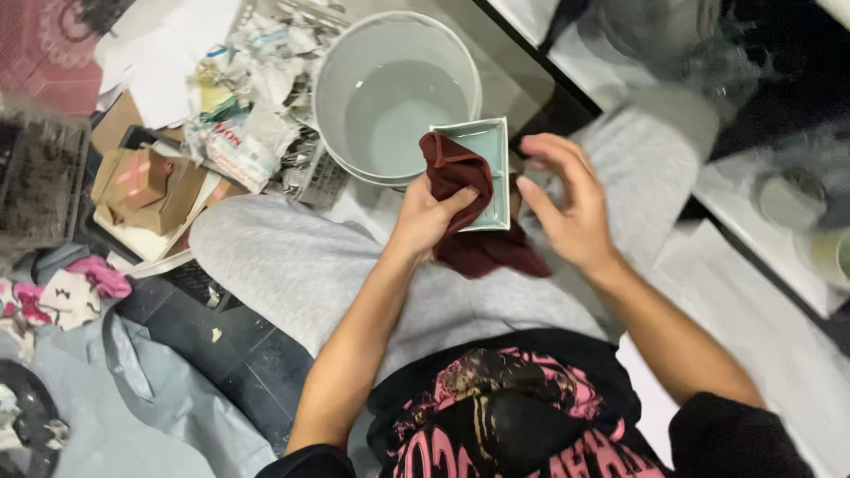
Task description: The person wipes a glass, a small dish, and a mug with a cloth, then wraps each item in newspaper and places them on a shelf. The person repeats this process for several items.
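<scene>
A: What is shown nearest the camera, at the bottom of the frame?

B: A black shirt with a pink print [505,416] is seen at lower centre, above which grey trousers [301,265] are spread across the middle. A grey plastic sheet [133,398] is shown at lower left.

A: How are the hands depicted?

B: The left hand [429,217] is clenched on a dark red cloth [460,186], which is pressed into a pale green square dish [487,168] just above centre. The rest of the cloth is seen hanging below the dish over the lap. The right hand [567,199] is shown just right of the dish, fingers spread and curled; its fingertips lie at the dish's right edge, but motion blur prevents it being told whether the dish is grasped.

A: What is pictured beyond the dish?

B: A white bucket [332,88] holding water is touched or overlapped by the dish at upper centre. Crumpled newspaper [252,80] is shown to its left, and cardboard boxes [146,181] are seen at the left of the frame.
</scene>
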